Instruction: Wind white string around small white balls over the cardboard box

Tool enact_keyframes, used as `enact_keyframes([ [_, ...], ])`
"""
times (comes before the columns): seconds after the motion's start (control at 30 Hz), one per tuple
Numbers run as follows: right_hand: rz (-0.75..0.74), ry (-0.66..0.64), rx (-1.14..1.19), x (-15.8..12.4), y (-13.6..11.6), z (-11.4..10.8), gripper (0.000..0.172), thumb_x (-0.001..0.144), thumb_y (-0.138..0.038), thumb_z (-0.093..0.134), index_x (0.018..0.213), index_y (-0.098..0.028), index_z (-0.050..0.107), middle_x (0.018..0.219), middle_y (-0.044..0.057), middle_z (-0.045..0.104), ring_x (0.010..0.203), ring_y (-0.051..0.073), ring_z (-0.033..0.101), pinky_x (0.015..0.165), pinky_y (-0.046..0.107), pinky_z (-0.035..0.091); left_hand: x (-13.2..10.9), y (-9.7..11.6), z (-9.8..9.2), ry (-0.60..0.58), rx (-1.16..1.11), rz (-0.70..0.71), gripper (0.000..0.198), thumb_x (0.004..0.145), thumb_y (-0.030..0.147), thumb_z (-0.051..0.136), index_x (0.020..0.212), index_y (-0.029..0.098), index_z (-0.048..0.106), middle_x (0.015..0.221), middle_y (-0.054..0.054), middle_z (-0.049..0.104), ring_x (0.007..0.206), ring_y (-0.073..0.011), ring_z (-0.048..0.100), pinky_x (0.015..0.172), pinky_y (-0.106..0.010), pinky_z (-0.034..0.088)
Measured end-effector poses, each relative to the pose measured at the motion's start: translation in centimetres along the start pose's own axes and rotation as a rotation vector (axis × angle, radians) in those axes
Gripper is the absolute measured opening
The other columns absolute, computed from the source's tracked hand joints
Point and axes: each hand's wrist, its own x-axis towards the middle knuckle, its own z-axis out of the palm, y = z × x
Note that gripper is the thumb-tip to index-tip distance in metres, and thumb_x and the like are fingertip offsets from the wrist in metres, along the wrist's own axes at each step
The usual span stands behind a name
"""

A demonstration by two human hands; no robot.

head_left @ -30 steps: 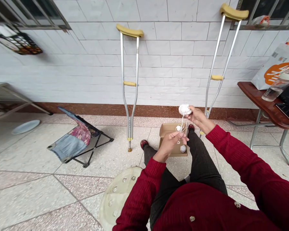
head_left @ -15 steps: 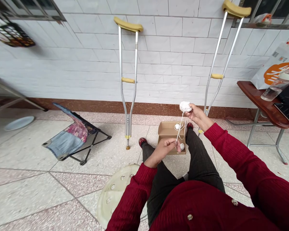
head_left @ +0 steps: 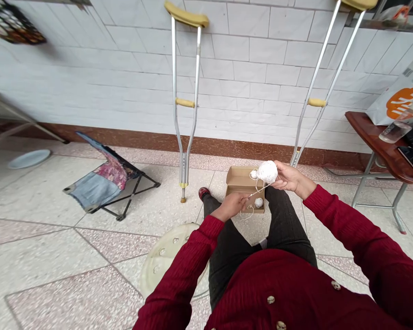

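My right hand [head_left: 288,176] grips a white ball of yarn [head_left: 267,172] from its right side, above the floor. From the ball a strand of yarn [head_left: 258,191] runs down to the left into my left hand [head_left: 234,204], whose fingers are pinched on it. A loose loop hangs below the left hand. Beneath my hands an open cardboard box [head_left: 242,178] lies on the floor between my feet. One smaller white ball [head_left: 259,202] rests in its near half, and another small white ball [head_left: 253,174] shows at the far half, partly behind the held one.
Two crutches [head_left: 185,103] lean on the tiled wall. To the left stands a folding chair [head_left: 103,178], with a pale plate [head_left: 29,159] farther off. A round plastic stool [head_left: 158,261] is at my left. At right, a table [head_left: 365,130] bears a bag [head_left: 399,101] and a bottle [head_left: 395,130].
The held ball has come nearer and turned, with its side now facing my left hand. The strand lies flatter and shorter between my hands. The view has tilted slightly down.
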Motion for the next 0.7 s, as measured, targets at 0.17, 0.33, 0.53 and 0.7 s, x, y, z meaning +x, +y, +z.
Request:
enact_keyframes([
  [0.17, -0.007, -0.058, -0.018, -0.6, 1.1, -1.1, 0.014, 0.084, -0.027, 0.050, 0.078, -0.015, 0.050, 0.051, -0.002, 0.053, 0.030, 0.002, 0.027, 0.025, 0.010, 0.018, 1.5, -1.3, -0.2, 0.002, 0.180, 0.005, 0.030, 0.092, 0.025, 0.040, 0.090, 0.016, 0.068, 0.062, -0.002, 0.066, 0.062, -0.0159, 0.059, 0.064, -0.023, 0.040],
  [0.33, 0.017, -0.050, 0.040, -1.0, 1.3, -1.2, 0.016, 0.086, -0.029, 0.048, 0.079, -0.015, 0.050, 0.051, -0.001, 0.052, 0.032, 0.003, 0.027, 0.026, 0.010, 0.017, 3.3, -1.9, -0.8, 0.075, 0.403, 0.027, 0.026, 0.086, 0.015, 0.045, 0.089, 0.014, 0.070, 0.080, -0.009, 0.071, 0.080, -0.0208, 0.065, 0.088, -0.033, 0.041],
  [0.53, -0.269, 0.066, 0.348, -0.4, -1.2, 1.0, 0.007, 0.086, -0.021, 0.050, 0.092, -0.018, 0.052, 0.066, -0.001, 0.058, 0.042, 0.006, 0.043, 0.032, 0.010, 0.030, 3.2, 0.1, 3.5, 0.022, 0.321, 0.208, 0.023, 0.087, 0.015, 0.048, 0.089, 0.015, 0.070, 0.097, -0.011, 0.071, 0.099, -0.0244, 0.062, 0.103, -0.044, 0.035],
  [0.7, -0.321, 0.117, 0.371, 1.0, -1.8, 2.1, 0.011, 0.088, -0.018, 0.047, 0.096, -0.017, 0.054, 0.068, 0.000, 0.060, 0.045, 0.007, 0.049, 0.034, 0.012, 0.037, 3.3, 1.7, 4.3, 0.075, -0.320, 0.216, 0.046, 0.083, 0.018, 0.052, 0.128, 0.019, 0.056, 0.122, -0.010, 0.064, 0.114, -0.0234, 0.058, 0.102, -0.040, 0.042],
])
